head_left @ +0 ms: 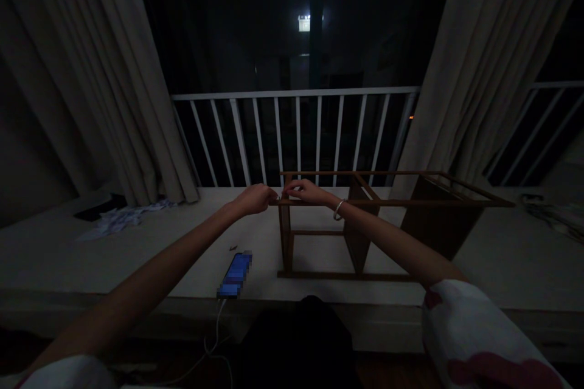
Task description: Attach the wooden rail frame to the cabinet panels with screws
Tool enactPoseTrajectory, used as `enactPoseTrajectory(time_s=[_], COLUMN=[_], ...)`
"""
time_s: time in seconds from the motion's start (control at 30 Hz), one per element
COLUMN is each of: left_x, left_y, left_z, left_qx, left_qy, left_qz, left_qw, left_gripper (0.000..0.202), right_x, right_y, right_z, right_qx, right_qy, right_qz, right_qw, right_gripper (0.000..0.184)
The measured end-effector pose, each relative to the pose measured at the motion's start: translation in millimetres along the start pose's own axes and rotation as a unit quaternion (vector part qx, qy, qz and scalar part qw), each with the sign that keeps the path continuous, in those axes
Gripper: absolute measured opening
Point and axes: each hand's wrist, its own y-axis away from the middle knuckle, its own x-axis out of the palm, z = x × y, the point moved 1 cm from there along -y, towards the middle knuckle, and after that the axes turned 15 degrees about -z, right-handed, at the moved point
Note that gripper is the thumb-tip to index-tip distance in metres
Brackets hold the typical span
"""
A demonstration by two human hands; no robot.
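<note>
A brown wooden shelf frame [314,275] lies on its side on the pale window ledge [182,267]. At its left end, my left hand [259,199] has its fingers pinched together by the tip of the upper rail. What those fingers hold is too small and dark to make out. Just to the right, my right hand [306,191] rests at the corner of the frame, thumb and forefinger brought together. Whatever lies between them is hidden. A bracelet [338,210] circles my right wrist, and the forearm reaches across the shelf frame.
A phone [235,275] with a lit screen and a white cable [217,328] lies near the ledge's front edge, beside a small brown piece [233,248]. Crumpled papers [118,219] lie at left. Behind are a white railing [292,95], dark window and curtains [104,73].
</note>
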Motion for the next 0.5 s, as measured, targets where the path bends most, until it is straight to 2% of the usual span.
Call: enactPoseTrajectory(time_s=[0.17,0.5], left_x=[3.8,0.3], left_y=[-1,-3], left_z=[0,-11], left_qx=[-0.01,0.087], left_qy=[-0.038,-0.138], left_qz=[-0.008,-0.02], left_qw=[0.999,0.986], left_gripper=[0.02,0.025], right_x=[0,-1], right_y=[1,-1], right_z=[3,1], right_qx=[-0.001,-0.011], right_qy=[-0.024,-0.018], right_qz=[0.007,-0.01], right_qw=[1.0,1.0], right_gripper=[0.028,0.026])
